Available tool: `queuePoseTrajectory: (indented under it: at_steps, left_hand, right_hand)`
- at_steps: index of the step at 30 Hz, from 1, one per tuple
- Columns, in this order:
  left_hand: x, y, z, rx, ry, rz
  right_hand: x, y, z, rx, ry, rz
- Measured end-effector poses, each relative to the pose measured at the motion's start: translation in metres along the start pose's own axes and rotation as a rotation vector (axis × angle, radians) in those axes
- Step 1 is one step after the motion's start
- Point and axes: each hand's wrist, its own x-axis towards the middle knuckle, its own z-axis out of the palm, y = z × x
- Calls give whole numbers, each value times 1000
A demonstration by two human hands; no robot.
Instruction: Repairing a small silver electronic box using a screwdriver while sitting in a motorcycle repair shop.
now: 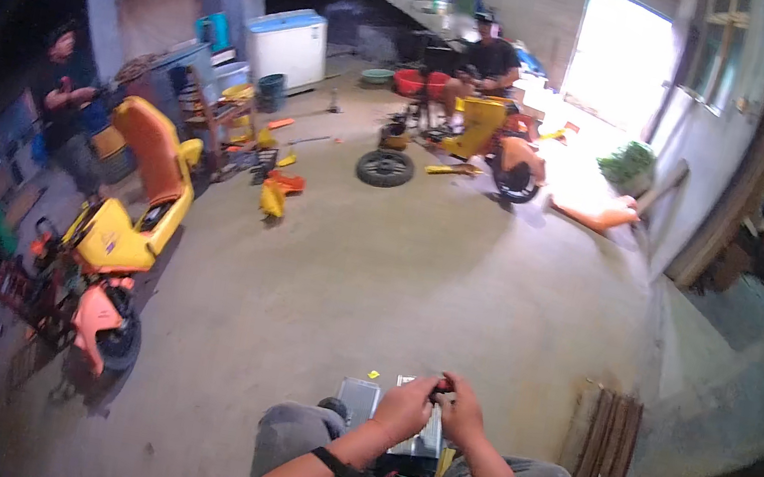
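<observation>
Held up in front of my knees, my left hand [401, 412] and my right hand [461, 416] come together, fingers closed round a small red and black thing [444, 386]. Its kind is too small to make out, and fingertips cover part of it. Below my hands, between my knees, lies a light-coloured flat panel or box [429, 441], partly hidden by them. Left of it is a grey flat rectangular piece [360, 397]. A tiny yellow bit [373, 375] lies on the floor just beyond.
A partly stripped yellow scooter [125, 236] stands at left, near a standing person [67, 100]. Farther back, another person [491, 60] sits behind a second dismantled scooter [477, 128]. A loose wheel [385, 168] and yellow-orange panels [276, 196] lie on the floor. Wooden boards [604, 468] lie at right.
</observation>
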Motion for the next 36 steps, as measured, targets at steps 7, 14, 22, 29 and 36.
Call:
queuePoseTrajectory:
  at_steps: [7,14,22,29,36]
  left_hand:
    - [2,-17,19,195,91,175]
    - [1,-21,27,383,68,153]
    - [-4,-15,27,428,58,194]
    - [-6,-16,29,512,33,176]
    - [-8,-14,31,568,44,163]
  right_hand:
    - [-1,16,-5,-8,11,-65]
    - [0,30,8,-46,66,-73]
    - [0,32,6,-133,75,2]
    - [-2,41,8,-181,75,-85]
    - [-2,39,8,-129,77,-76]
